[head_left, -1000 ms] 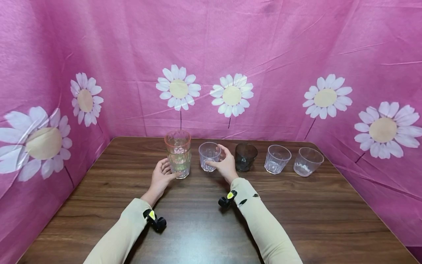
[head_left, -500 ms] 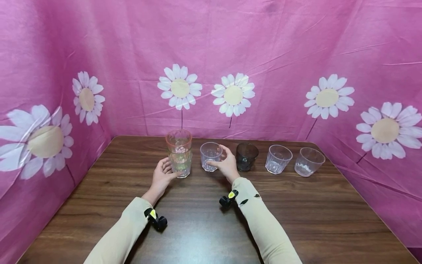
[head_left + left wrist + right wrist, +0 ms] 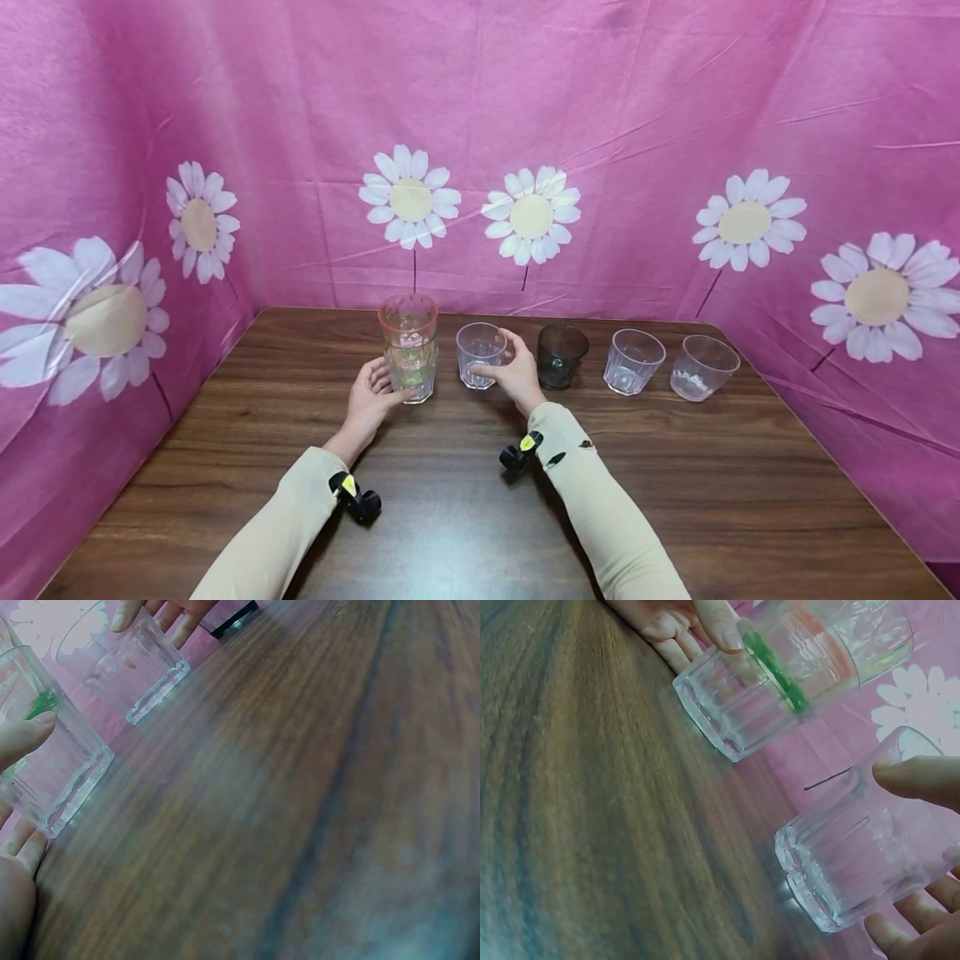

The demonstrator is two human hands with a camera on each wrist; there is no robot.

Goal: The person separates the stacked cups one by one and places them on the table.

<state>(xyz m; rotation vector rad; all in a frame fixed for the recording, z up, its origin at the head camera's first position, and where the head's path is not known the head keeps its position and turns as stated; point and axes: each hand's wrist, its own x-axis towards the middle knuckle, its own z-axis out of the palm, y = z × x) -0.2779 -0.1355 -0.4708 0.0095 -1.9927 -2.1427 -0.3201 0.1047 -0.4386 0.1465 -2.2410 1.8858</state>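
On the left of the table stands an upright stack of nested tumblers (image 3: pixel 417 354), orange-rimmed on top, greenish in the middle and clear at the bottom. My left hand (image 3: pixel 367 403) holds the lower part of the stack, its thumb in front and fingers behind. To the right, my right hand (image 3: pixel 517 375) grips a single clear tumbler (image 3: pixel 476 354) between thumb and fingers. In the right wrist view this clear tumbler (image 3: pixel 840 855) is upright beside the stack, with a gap between them. The clear bottom tumbler (image 3: pixel 71 765) of the stack shows a green band inside in the left wrist view.
Right of my right hand stand a dark smoky tumbler (image 3: pixel 561 358), a clear tumbler (image 3: pixel 632 365) and another clear tumbler (image 3: pixel 702 371), all in one row. Behind the wooden table (image 3: pixel 450 517) hangs a pink cloth (image 3: pixel 630 100) with large white daisies.
The whole head view has shifted very slightly. Both hands keep their holds, and the tumblers stay where they were on the table.
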